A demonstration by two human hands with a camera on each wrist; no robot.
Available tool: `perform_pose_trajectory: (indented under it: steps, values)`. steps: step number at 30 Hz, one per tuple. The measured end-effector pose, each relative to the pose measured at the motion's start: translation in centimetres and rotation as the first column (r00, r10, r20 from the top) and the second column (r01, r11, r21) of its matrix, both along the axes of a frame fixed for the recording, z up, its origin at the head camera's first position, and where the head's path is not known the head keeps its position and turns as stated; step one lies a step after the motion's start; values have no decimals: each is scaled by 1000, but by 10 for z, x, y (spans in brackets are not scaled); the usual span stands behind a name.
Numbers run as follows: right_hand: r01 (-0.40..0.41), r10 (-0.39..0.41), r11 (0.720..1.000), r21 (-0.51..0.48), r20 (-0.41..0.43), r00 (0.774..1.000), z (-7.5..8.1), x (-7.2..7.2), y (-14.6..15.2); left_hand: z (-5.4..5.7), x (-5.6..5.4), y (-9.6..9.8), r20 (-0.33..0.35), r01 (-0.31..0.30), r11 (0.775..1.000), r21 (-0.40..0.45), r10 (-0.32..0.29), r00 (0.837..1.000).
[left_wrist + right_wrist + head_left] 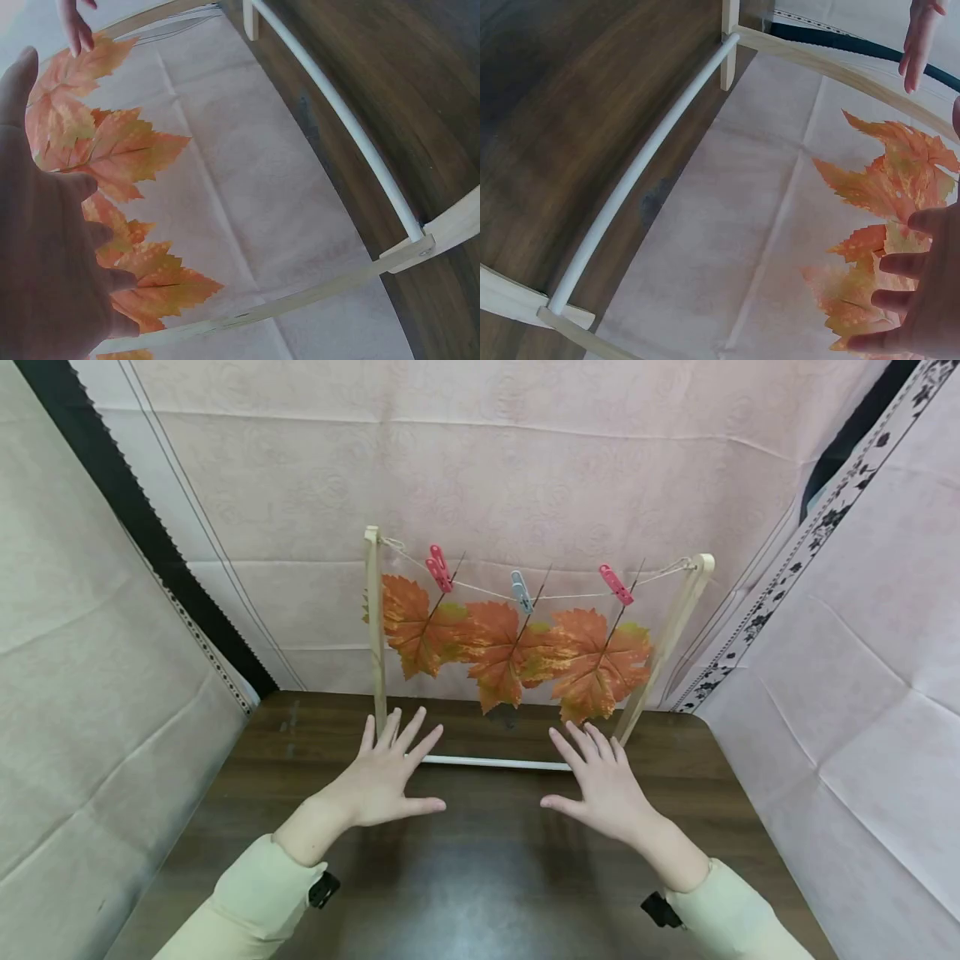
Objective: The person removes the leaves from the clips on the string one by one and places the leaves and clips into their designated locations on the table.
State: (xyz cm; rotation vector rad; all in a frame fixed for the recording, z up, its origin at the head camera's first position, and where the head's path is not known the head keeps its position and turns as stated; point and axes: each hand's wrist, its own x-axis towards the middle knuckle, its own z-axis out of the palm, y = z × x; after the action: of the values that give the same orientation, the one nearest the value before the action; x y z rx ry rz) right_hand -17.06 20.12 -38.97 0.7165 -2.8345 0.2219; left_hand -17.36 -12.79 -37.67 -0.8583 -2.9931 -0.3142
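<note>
Three orange maple leaves hang side by side from a white string [570, 597] between two wooden posts. A pink clothespin [439, 568] clips the left leaf [423, 628], a light blue clothespin [521, 592] the middle leaf [501, 647], and another pink clothespin [616, 585] the right leaf [597, 667]. My left hand [386, 777] is held over the table with fingers spread, near the foot of the left post [377, 627]. With its fingers also spread, my right hand [603, 783] hovers below the right leaf, near the right post [667, 639]. Neither hand holds anything.
A white rod [495, 762] joins the posts low down, and wooden feet [450, 225] show at its end in the left wrist view. The dark wooden table [480, 852] has pale cloth [525, 477] hung behind it and at both sides.
</note>
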Motion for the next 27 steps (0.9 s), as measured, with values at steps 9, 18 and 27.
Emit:
perform_pose_trajectory:
  steps: [9,18,27]
  values:
    - [-34,40,992,-124,46,998,12,-11,-10,23,-12,-1,-45,-46,995,94,50,998]
    - [-19,47,977,-211,132,990,25,-24,-26,47,-26,-5,-8,-134,976,173,138,990]
    - [36,54,948,-317,271,961,45,-41,-47,73,-38,1,-18,-129,932,338,144,989]
